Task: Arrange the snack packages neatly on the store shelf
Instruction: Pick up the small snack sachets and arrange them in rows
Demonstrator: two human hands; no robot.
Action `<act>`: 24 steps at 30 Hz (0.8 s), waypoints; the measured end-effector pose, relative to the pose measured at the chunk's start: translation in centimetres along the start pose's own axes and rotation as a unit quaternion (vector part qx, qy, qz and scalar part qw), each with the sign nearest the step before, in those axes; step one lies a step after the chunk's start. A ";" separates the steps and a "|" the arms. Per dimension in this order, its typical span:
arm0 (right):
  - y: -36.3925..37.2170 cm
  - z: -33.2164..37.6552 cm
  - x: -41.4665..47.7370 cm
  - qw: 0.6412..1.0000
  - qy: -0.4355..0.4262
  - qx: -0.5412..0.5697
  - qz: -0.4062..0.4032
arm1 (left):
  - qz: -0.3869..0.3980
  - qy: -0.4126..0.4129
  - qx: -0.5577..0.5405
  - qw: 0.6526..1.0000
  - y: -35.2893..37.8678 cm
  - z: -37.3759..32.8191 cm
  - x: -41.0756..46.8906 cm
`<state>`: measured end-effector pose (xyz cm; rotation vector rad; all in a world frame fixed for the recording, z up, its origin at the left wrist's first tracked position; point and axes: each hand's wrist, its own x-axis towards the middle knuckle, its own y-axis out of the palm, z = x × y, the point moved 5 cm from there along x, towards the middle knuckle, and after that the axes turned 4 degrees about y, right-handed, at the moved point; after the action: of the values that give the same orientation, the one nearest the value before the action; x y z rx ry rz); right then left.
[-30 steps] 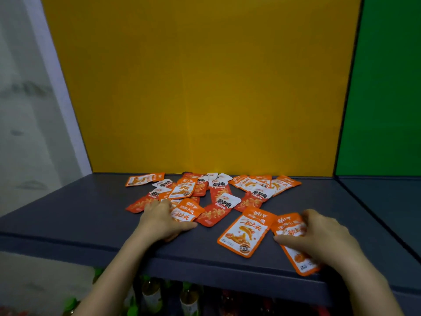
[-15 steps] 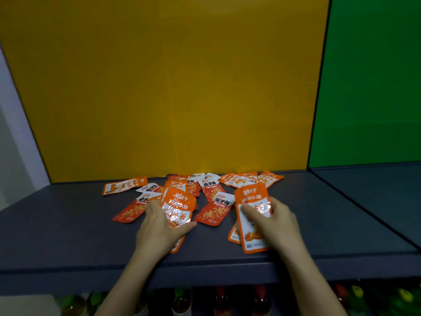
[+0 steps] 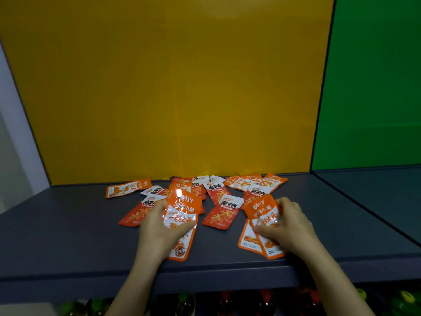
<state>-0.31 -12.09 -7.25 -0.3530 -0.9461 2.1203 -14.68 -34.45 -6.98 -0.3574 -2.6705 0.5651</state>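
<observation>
Several orange-and-white snack packets (image 3: 219,197) lie scattered on the dark grey shelf (image 3: 68,236), mostly toward the yellow back panel. My left hand (image 3: 157,231) grips an orange packet (image 3: 182,215) lifted near the shelf's front. My right hand (image 3: 287,226) grips another orange packet (image 3: 262,210), held over a packet (image 3: 247,240) that lies flat near the front edge. A red packet (image 3: 219,215) rests between the two hands.
A yellow back panel (image 3: 173,87) closes the bay; a green panel (image 3: 373,83) backs the bay to the right, past a dark divider line (image 3: 364,206). Bottles (image 3: 182,304) stand on the shelf below. Bare shelf lies left and right of the pile.
Both hands have lifted their packets and drawn them slightly toward the front edge. The right hand's packet has moved right, off the pile.
</observation>
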 end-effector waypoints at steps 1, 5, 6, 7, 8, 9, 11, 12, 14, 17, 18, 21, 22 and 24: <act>-0.2 -0.3 0.3 1.000 0.001 0.029 0.010 | -0.005 -0.012 -0.049 0.999 -0.6 0.0 0.2; -1.3 -1.4 1.6 0.977 0.032 0.191 0.092 | -0.042 -0.073 -0.203 0.976 -3.4 0.8 3.3; -1.7 -1.6 2.0 0.968 0.036 0.222 0.112 | -0.038 -0.084 -0.209 0.974 -3.8 0.7 4.3; -2.1 -1.6 2.5 0.961 0.038 0.244 0.128 | -0.029 -0.096 -0.203 0.974 -3.8 0.6 5.2; -2.4 -1.6 3.1 0.955 0.040 0.260 0.138 | -0.021 -0.108 -0.199 0.974 -3.5 0.5 6.1; -2.8 -1.6 3.8 0.953 0.040 0.264 0.143 | -0.013 -0.117 -0.194 0.974 -2.9 0.4 7.1; -3.2 -1.5 5.4 0.953 0.041 0.258 0.152 | 0.003 -0.127 -0.169 0.977 -1.3 0.1 8.8; -3.3 -1.4 6.1 0.953 0.044 0.256 0.159 | 0.010 -0.131 -0.148 0.980 -0.4 0.2 9.8; -3.5 -1.2 7.4 0.949 0.052 0.256 0.176 | 0.027 -0.141 -0.099 0.985 1.2 0.5 11.5; -3.7 -1.5 9.0 0.948 0.055 0.252 0.188 | 0.060 -0.146 0.053 0.986 3.2 1.0 13.4; -3.7 -1.7 9.4 0.947 0.056 0.254 0.190 | 0.074 -0.146 0.141 0.976 3.6 1.3 13.7; -3.4 -2.5 10.4 0.948 0.052 0.256 0.183 | 0.093 -0.134 0.285 0.945 4.3 1.1 13.7; -3.4 -2.7 10.6 0.948 0.048 0.261 0.174 | 0.094 -0.131 0.293 0.943 4.5 0.9 13.7; -3.5 -2.5 11.0 0.946 0.036 0.281 0.156 | 0.097 -0.133 0.289 0.943 4.9 0.7 13.8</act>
<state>-4.40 -1.12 -5.87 -0.2956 -0.2201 2.5312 -26.45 -25.95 -5.30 -0.3905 -2.5625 1.5038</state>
